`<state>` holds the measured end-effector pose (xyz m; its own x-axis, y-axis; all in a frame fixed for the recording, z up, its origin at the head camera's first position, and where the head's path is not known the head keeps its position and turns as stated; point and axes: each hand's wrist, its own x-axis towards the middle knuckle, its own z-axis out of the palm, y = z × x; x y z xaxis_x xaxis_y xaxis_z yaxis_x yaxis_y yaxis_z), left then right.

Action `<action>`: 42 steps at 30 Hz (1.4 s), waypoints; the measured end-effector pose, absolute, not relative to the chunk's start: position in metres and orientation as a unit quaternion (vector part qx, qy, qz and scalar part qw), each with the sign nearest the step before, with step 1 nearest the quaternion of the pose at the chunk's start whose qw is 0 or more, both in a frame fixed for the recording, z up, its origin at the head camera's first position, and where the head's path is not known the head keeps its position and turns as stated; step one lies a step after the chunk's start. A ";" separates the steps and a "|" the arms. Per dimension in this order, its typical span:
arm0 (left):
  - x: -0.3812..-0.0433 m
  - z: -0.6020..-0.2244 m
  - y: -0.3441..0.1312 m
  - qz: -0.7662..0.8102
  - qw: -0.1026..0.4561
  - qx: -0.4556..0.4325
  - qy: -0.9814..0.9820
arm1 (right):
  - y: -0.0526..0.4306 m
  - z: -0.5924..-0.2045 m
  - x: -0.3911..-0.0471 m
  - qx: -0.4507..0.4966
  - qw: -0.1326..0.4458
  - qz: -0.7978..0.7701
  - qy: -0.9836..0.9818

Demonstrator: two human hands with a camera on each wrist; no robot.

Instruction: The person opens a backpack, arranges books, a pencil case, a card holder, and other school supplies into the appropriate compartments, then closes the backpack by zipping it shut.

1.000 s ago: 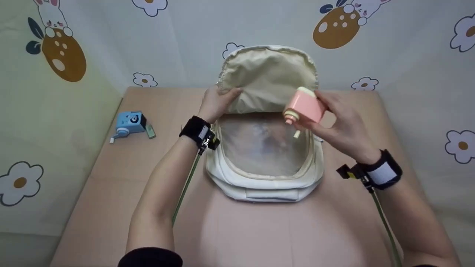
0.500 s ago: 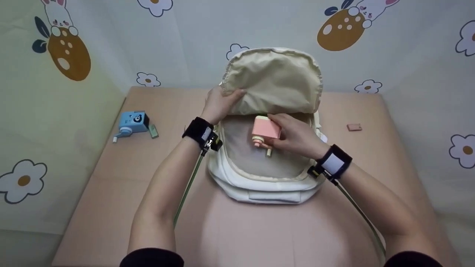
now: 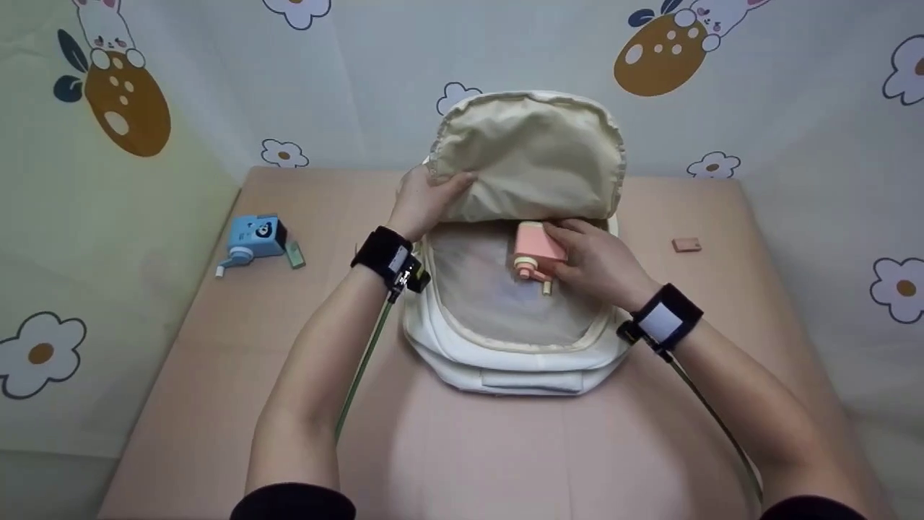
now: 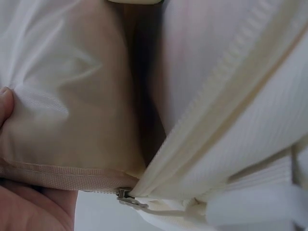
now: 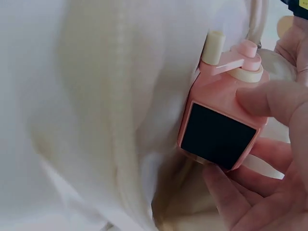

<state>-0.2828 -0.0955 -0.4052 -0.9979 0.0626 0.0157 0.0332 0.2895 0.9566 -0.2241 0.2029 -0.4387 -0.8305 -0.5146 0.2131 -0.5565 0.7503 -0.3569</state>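
A cream backpack (image 3: 520, 365) lies on the table with its front flap (image 3: 538, 155) folded back. My left hand (image 3: 424, 201) holds the flap's left edge, thumb on the lining and fingers behind. In the left wrist view, a zipper slider (image 4: 126, 195) sits at the corner where flap and bag meet. My right hand (image 3: 603, 263) grips a pink crank pencil sharpener (image 3: 538, 242) at the bag's opening, just below the flap. The right wrist view shows the sharpener's dark square panel (image 5: 219, 134), with thumb on one side and fingers on the other; its crank handle (image 5: 213, 48) points away from the palm.
On the left of the table stands a blue crank pencil sharpener (image 3: 256, 237), with a small green block (image 3: 294, 255) beside it. A small pink block (image 3: 686, 245) lies to the right of the bag. Patterned cloth (image 3: 375, 79) hangs behind the table.
My right hand has carried the pink pencil sharpener left and down to the bag's opening, then slightly back right. The small pink block has come into view. The left hand keeps holding the flap.
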 end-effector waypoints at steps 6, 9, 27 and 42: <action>-0.283 -0.404 -0.097 0.606 0.022 0.034 0.795 | 0.203 -0.438 -0.226 0.293 0.096 0.189 -0.932; -0.283 -0.404 -0.098 0.616 0.032 0.038 0.786 | 0.203 -0.438 -0.226 0.292 0.111 0.189 -0.931; -0.284 -0.401 -0.099 0.651 0.046 0.050 0.756 | 0.197 -0.433 -0.239 0.316 0.154 0.118 -0.929; -0.284 -0.403 -0.099 0.647 0.045 0.040 0.760 | 0.231 -0.414 -0.221 0.260 0.209 0.276 -0.902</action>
